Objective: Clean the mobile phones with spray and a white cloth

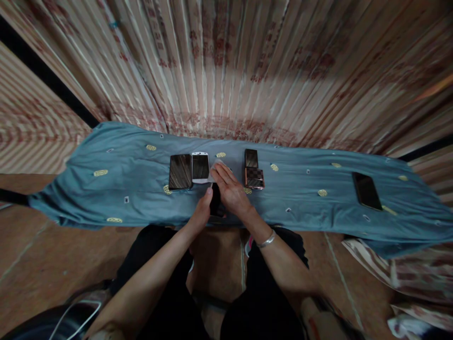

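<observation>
My left hand (203, 208) grips a black phone (215, 204) by its left side, thumb along the edge, near the front edge of the cloth-covered table. Over the phone's upper end, my right hand (230, 190) presses a thin white wipe (214, 169), its fingers together and pointing away from me. Just left of the wipe lies a white phone (200, 167) with a dark screen. Beside that is a wider dark phone (180, 172). To the right of my hands, a small dark device (251, 158) touches a copper-edged one (254, 178).
A blue cloth (300, 189) with yellow prints covers the long narrow table. Far to the right rests another black phone (367, 191). A patterned curtain (226, 71) hangs behind the table. Dark poles (49, 73) stand at the sides. My legs (159, 278) are close below the front edge.
</observation>
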